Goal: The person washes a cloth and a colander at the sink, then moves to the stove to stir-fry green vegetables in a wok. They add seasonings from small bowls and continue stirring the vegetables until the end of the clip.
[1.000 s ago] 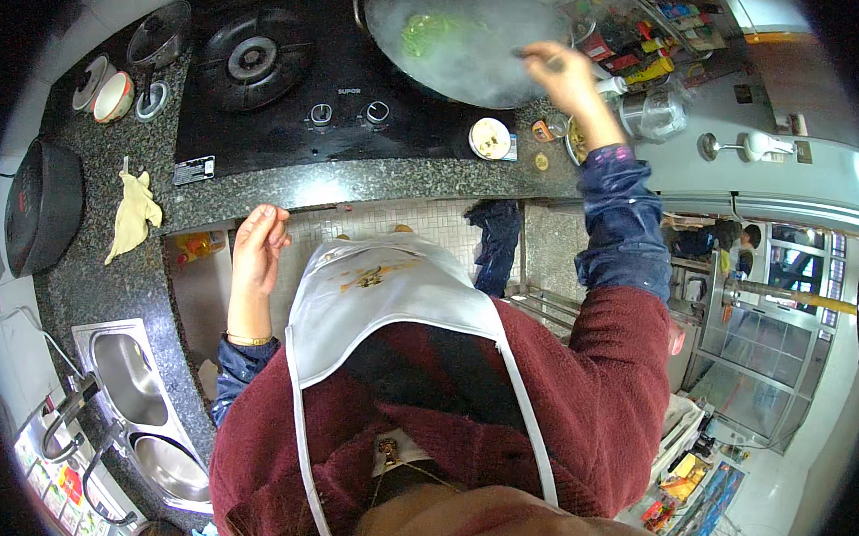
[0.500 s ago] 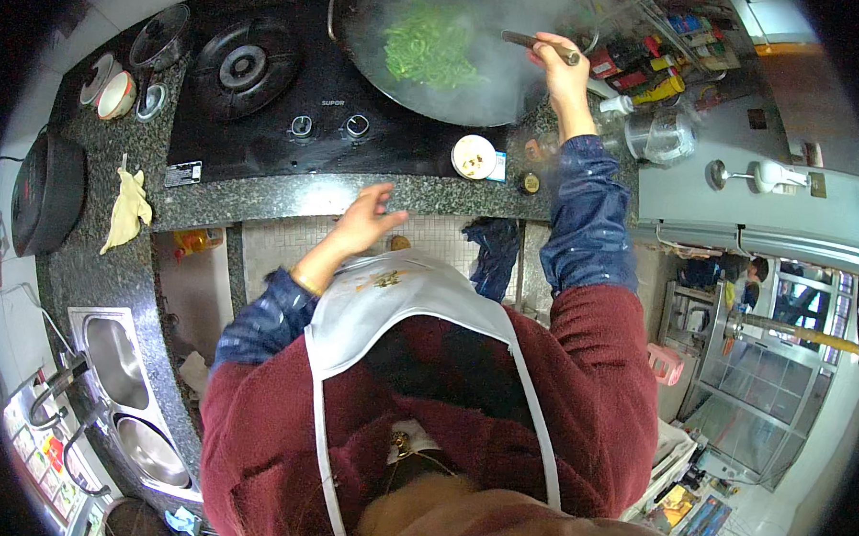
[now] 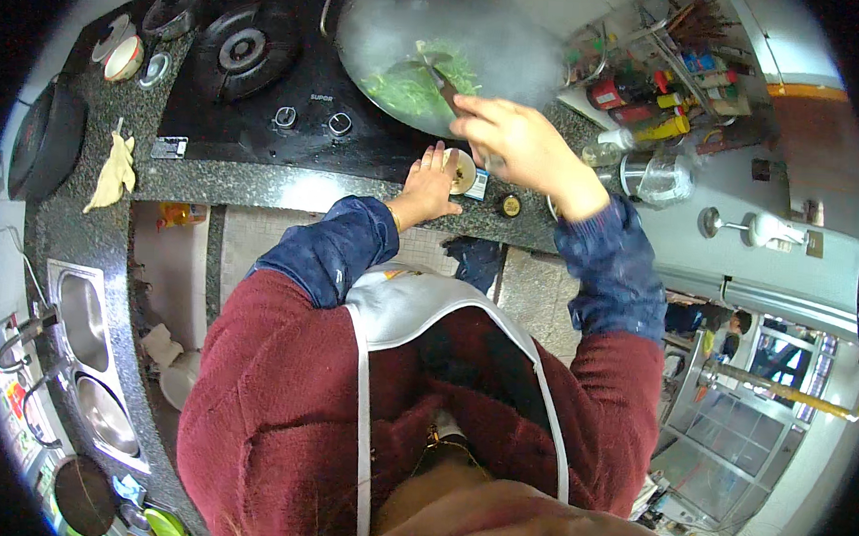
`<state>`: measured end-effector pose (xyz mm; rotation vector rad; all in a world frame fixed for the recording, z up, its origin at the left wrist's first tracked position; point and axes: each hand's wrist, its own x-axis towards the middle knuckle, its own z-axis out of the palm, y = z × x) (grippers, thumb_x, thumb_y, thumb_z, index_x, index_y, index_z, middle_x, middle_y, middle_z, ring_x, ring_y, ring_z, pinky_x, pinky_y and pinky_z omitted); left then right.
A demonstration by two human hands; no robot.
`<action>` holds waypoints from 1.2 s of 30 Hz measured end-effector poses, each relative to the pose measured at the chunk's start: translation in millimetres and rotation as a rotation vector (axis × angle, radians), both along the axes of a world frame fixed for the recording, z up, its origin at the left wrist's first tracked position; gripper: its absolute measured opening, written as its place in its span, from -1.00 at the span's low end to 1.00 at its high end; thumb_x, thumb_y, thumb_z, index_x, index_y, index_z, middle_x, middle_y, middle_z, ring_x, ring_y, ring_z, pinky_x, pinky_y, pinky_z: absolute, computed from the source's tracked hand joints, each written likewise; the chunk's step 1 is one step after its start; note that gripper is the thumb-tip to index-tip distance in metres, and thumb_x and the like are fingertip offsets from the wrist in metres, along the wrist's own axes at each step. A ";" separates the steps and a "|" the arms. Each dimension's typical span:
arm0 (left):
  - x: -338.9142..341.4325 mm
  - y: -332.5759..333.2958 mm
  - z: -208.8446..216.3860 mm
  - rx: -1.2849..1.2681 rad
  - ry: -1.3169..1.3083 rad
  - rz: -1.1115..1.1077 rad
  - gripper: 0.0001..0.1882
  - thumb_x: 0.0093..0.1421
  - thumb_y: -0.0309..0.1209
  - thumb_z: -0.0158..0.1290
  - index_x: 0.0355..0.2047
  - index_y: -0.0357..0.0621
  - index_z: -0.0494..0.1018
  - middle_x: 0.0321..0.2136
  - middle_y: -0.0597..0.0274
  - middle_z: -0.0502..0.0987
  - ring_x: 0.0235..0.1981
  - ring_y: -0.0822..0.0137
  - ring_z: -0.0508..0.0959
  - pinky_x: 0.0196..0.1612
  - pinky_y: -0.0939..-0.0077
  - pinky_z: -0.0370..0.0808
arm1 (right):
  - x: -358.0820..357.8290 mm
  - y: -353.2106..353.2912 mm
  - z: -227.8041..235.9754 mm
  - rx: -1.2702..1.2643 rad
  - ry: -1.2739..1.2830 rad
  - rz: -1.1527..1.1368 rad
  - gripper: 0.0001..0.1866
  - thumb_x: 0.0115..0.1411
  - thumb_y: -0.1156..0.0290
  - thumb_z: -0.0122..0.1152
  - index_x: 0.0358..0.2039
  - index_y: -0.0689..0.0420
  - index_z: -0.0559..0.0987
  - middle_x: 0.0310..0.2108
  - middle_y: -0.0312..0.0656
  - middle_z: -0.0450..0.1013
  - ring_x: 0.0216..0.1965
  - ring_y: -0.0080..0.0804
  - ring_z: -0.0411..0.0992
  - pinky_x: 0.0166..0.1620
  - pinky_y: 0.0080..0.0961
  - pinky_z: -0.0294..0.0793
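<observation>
My right hand (image 3: 523, 143) is closed around the handle of a cooking spatula (image 3: 442, 77). The spatula slants down into a large dark wok (image 3: 364, 47), its blade in the chopped green vegetables (image 3: 399, 89). Steam blurs the blade and much of the wok. At the wok's near side, my left hand (image 3: 425, 185) wraps the left side of a small white bowl (image 3: 463, 176), fingers at its far side and thumb at its near side. Some brownish bits lie in the bowl. Part of its rim is hidden by my fingers.
A blue-and-white packet (image 3: 479, 184) and a small dark-capped jar (image 3: 510, 205) stand right of the bowl. Bottles (image 3: 638, 105) fill a rack further right. Left are a second burner (image 3: 242, 54), a yellowish cloth (image 3: 114, 172) and a double sink (image 3: 84, 325).
My left hand has moved right and forward, from over the counter edge to the small bowl. My right hand has come down and left, bringing the spatula into the greens.
</observation>
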<state>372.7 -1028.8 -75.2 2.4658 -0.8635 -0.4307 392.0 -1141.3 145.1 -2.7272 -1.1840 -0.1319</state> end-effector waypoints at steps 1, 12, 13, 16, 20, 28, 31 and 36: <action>-1.3 -3.4 0.4 0.019 0.014 -0.002 0.13 -0.25 -0.04 0.29 0.22 -0.17 -0.13 0.21 -0.23 -0.12 0.24 -0.09 -0.04 0.17 0.06 0.09 | -14.2 6.5 16.8 -0.012 0.029 0.000 -0.67 -0.13 0.48 0.20 -0.26 0.07 0.47 -0.09 -0.08 0.39 -0.16 -0.11 0.41 -0.16 -0.34 0.46; -16.2 -1.9 -3.9 -0.025 -0.082 0.015 -0.01 -0.25 -0.17 0.24 0.20 0.00 -0.01 0.06 -0.08 0.14 0.02 0.02 0.22 -0.11 0.09 0.34 | 28.1 -18.7 -21.9 0.420 0.105 -0.634 -0.80 0.03 0.41 0.16 -0.29 0.11 0.55 -0.29 -0.20 0.49 -0.26 -0.39 0.46 -0.22 -0.49 0.44; -18.9 10.8 -3.9 -0.046 -0.056 0.019 0.01 -0.27 -0.17 0.25 0.20 0.02 -0.01 0.03 -0.07 0.16 0.01 0.01 0.22 -0.12 0.09 0.35 | 42.1 -32.0 -4.7 0.483 0.119 -0.755 -0.80 0.04 0.40 0.16 -0.29 0.10 0.56 -0.32 -0.22 0.50 -0.30 -0.45 0.47 -0.25 -0.54 0.43; -28.8 54.9 5.9 -0.079 0.007 0.087 0.05 -0.35 -0.19 0.25 0.20 0.05 0.00 -0.02 -0.06 0.19 0.01 -0.02 0.23 -0.11 0.09 0.37 | 71.1 -83.0 22.5 0.564 0.157 -1.150 -0.80 0.04 0.40 0.15 -0.29 0.15 0.54 -0.41 -0.16 0.49 -0.43 -0.43 0.48 -0.42 -0.50 0.44; -27.4 141.7 6.1 -0.203 -0.076 0.370 0.03 -0.39 -0.28 0.28 0.16 0.00 0.04 -0.07 -0.10 0.21 -0.05 -0.08 0.27 -0.07 0.15 0.36 | 94.5 -127.8 -53.5 1.323 0.177 -1.345 -0.70 0.05 0.42 0.13 -0.21 0.31 0.42 -0.32 -0.06 0.45 -0.39 -0.21 0.48 -0.43 -0.20 0.52; 42.9 331.9 -21.9 0.010 -0.454 0.848 0.01 -0.39 -0.30 0.32 0.14 -0.04 0.07 -0.10 -0.07 0.25 -0.07 -0.08 0.28 -0.05 0.17 0.35 | 67.6 -85.3 -60.0 1.318 0.216 -0.859 -0.79 0.06 0.57 0.10 -0.27 0.37 0.46 -0.38 -0.09 0.42 -0.42 -0.25 0.47 -0.30 -0.45 0.55; 74.8 371.2 -25.6 0.029 -0.419 0.941 0.01 -0.35 -0.27 0.34 0.15 -0.06 0.07 -0.06 -0.06 0.25 -0.03 -0.06 0.28 0.00 0.18 0.31 | 79.2 -116.2 -16.4 1.056 0.193 -1.064 -0.74 0.01 0.44 0.17 -0.29 0.33 0.49 -0.47 -0.13 0.46 -0.51 -0.36 0.48 -0.47 -0.54 0.50; 120.3 385.6 -37.2 -0.199 -0.373 0.816 0.09 -0.36 -0.12 0.37 0.16 -0.13 0.05 0.02 -0.08 0.22 0.03 -0.11 0.23 0.09 0.16 0.20 | 86.3 -178.6 -73.5 1.304 0.289 -1.277 -0.68 -0.03 0.43 0.15 -0.33 0.41 0.38 -0.37 0.02 0.40 -0.46 -0.14 0.45 -0.48 -0.33 0.53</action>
